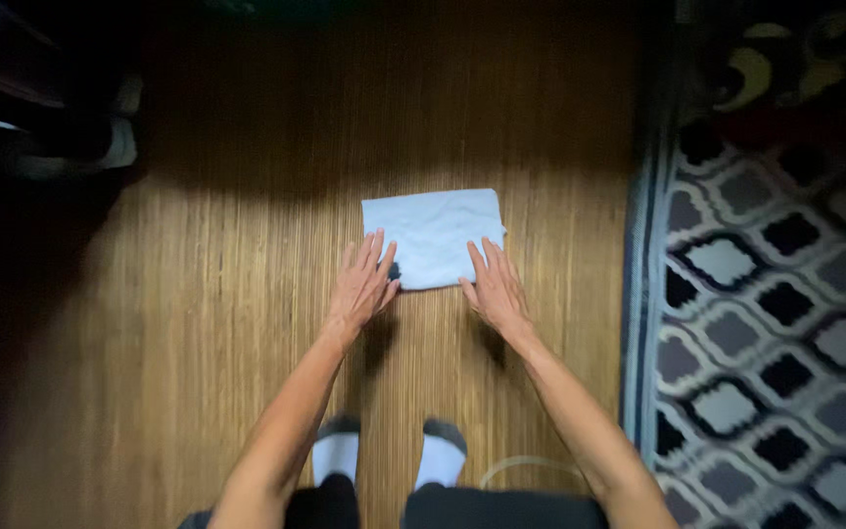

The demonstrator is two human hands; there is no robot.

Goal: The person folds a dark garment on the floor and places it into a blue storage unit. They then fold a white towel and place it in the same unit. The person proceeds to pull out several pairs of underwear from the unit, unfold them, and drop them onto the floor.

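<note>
1. On the woven floor mat [198,323], just above frame centre, a folded light-blue cloth [433,235] is seen in the head view.
2. Its near edge is pressed flat by the left hand [362,284] at 7 o'clock and the right hand [496,289] at 5 o'clock, fingers spread, nothing gripped.
3. The cloth is judged soft, light and limp; it is best pinched at its corners.

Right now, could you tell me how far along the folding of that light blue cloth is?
The light blue cloth already lies folded into a neat rectangle on the woven mat. The left hand and right hand rest flat on its near edge. Any further fold looks not yet made.
</note>
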